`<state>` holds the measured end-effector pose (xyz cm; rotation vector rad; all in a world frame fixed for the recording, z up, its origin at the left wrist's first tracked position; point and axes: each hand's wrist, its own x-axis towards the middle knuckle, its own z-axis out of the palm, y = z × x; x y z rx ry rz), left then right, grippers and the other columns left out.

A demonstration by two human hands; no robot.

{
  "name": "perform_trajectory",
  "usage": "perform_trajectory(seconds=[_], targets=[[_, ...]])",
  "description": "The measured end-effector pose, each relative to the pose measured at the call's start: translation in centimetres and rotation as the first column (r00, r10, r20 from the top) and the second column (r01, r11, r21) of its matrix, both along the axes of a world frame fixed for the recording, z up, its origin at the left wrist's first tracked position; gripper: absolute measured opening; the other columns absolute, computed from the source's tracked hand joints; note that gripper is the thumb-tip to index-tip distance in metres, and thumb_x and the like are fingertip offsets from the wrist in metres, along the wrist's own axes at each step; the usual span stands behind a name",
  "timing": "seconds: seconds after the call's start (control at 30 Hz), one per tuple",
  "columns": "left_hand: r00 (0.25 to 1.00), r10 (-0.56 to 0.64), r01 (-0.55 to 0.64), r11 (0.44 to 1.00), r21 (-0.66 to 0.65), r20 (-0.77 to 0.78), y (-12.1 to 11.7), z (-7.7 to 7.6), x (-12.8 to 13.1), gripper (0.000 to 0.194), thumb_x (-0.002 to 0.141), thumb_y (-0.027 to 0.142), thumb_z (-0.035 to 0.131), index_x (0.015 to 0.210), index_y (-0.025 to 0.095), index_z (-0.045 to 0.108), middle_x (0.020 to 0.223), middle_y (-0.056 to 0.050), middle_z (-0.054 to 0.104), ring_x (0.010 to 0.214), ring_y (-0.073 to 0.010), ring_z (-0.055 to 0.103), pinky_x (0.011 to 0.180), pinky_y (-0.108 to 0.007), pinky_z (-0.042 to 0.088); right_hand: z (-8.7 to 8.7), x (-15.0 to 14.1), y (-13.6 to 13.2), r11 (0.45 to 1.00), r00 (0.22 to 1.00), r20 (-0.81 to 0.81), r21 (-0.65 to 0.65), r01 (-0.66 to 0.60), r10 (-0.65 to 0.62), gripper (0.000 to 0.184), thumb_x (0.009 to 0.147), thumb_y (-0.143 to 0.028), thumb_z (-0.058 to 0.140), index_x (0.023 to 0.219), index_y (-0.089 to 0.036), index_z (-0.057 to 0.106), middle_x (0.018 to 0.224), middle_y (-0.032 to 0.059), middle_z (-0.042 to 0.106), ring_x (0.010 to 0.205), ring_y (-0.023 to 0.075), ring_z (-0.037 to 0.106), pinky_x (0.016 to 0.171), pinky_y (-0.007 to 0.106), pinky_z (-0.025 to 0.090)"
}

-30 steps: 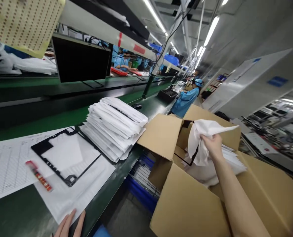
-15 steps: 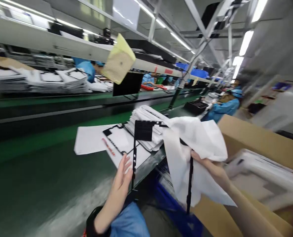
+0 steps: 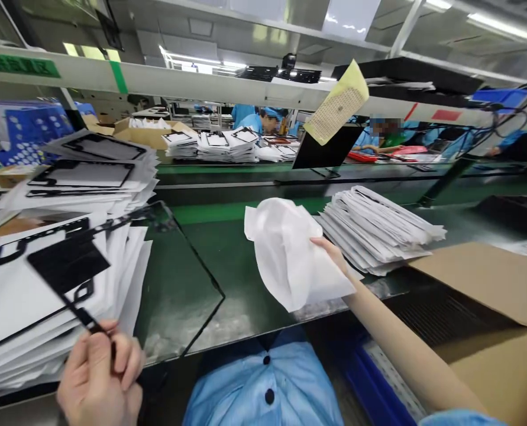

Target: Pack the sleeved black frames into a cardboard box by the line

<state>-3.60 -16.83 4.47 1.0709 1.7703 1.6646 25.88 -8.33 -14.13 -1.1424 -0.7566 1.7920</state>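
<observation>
The black frame (image 3: pixel 68 263) just came off the white sheet (image 3: pixel 290 254); separation looked done. Left hand (image 3: pixel 103 376) fingers pinched the frame, well left of the paper pile (image 3: pixel 378 231); right hand (image 3: pixel 336 257) fingers gripped the sheet, nearer it.

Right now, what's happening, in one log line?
left fingers: holding black frame | right fingers: holding white sheet | right side: paper stack, cardboard box

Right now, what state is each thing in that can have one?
Left hand, closed on the black frame
Black frame, held up, tilted
Right hand, holding the white sheet
White sheet, bunched and curled
Cardboard box, flap folded open
Monitor, screen dark
Sheet stack, unevenly layered
</observation>
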Motion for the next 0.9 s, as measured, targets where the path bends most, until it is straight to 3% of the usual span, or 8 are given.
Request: perform_trajectory(seconds=[0.1,0.2,0.37,0.47,0.57,0.67,0.77,0.9], targets=[[0.997,0.006,0.005,0.990,0.142,-0.075,-1.1,1.8,0.3,0.022,0.086,0.028,0.070,0.090,0.014,0.053,0.051,0.007,0.030,0.036,-0.0053,0.023,0.038,-0.017,0.021,-1.3,-3.1,0.4,0.978,0.974,-0.217,-0.176,-0.108,0.068,0.054,0.089,-0.045,0.036,0.121,-0.007,0.056,0.121,0.0190,0.060,0.110,0.0243,0.063,0.091,0.034,0.055],[0.991,-0.014,0.036,0.985,0.166,-0.132,-1.6,2.2,0.8,0.018,0.090,0.027,0.065,0.091,0.014,0.054,0.050,0.007,0.032,0.035,-0.0056,0.025,0.039,-0.018,0.022,-2.8,-5.5,-0.2,0.966,0.964,-0.192,-0.145,-0.213,0.183,0.049,0.079,-0.036,0.066,0.119,-0.009,0.055,0.123,0.0161,0.060,0.108,0.0211,0.064,0.088,0.027,0.055],[0.957,0.068,0.022,0.953,0.303,-0.284,-1.7,2.5,2.2,0.018,0.092,0.027,0.063,0.087,0.011,0.055,0.050,0.007,0.034,0.036,-0.0056,0.027,0.037,-0.019,0.021,-3.8,-7.2,-0.8,0.963,0.959,0.093,-0.013,-0.268,0.268,0.070,0.077,-0.030,0.072,0.137,-0.008,0.044,0.104,0.0128,0.066,0.087,0.0187,0.066,0.076,0.027,0.053],[0.879,0.124,0.060,0.929,0.366,-0.460,-1.2,1.8,4.2,0.015,0.097,0.024,0.059,0.096,0.009,0.061,0.054,0.005,0.042,0.040,-0.0064,0.037,0.038,-0.020,0.026,-3.9,-8.5,-0.6,0.961,0.894,0.384,0.053,-0.271,0.231,0.093,0.080,-0.032,0.070,0.156,-0.010,0.022,0.104,0.0128,0.064,0.098,0.0234,0.064,0.088,0.036,0.052],[0.710,-0.108,0.241,0.966,0.096,-0.696,0.2,-1.2,6.3,0.018,0.099,0.020,0.054,0.110,0.010,0.066,0.073,-0.001,0.061,0.057,-0.0070,0.057,0.052,-0.018,0.043,-3.8,-9.7,-0.8,0.953,0.785,0.589,0.084,-0.292,0.189,0.094,0.083,-0.035,0.065,0.159,-0.007,0.018,0.126,0.0205,0.055,0.125,0.0311,0.052,0.108,0.046,0.041],[0.496,-0.282,0.350,0.930,-0.108,-0.821,2.3,-6.0,7.7,0.027,0.101,0.016,0.047,0.119,0.009,0.066,0.097,-0.009,0.068,0.084,-0.0113,0.066,0.075,-0.020,0.051,-3.1,-9.8,-1.2,0.938,0.837,0.547,0.294,-0.181,-0.009,0.057,0.092,-0.042,0.049,0.138,-0.009,0.052,0.138,0.0173,0.048,0.130,0.0276,0.048,0.113,0.043,0.038],[0.368,-0.261,0.276,0.947,-0.163,-0.892,3.5,-10.3,8.6,0.035,0.102,0.015,0.039,0.122,0.006,0.066,0.101,-0.013,0.063,0.081,-0.0136,0.064,0.066,-0.021,0.049,-1.3,-9.2,-1.3,0.919,0.977,0.214,0.388,-0.068,-0.018,0.068,0.093,-0.068,0.035,0.117,-0.010,0.061,0.111,0.0140,0.061,0.090,0.0160,0.062,0.086,0.031,0.052],[0.261,-0.271,0.274,0.941,-0.198,-0.926,3.0,-12.7,9.7,0.039,0.099,0.008,0.036,0.130,0.004,0.060,0.100,-0.012,0.059,0.066,-0.0112,0.059,0.055,-0.022,0.045,1.3,-8.8,-0.3,0.921,1.000,0.020,0.388,-0.026,0.020,0.073,0.080,-0.079,0.052,0.093,-0.008,0.059,0.068,0.0052,0.054,0.054,0.0072,0.049,0.056,0.021,0.043]])
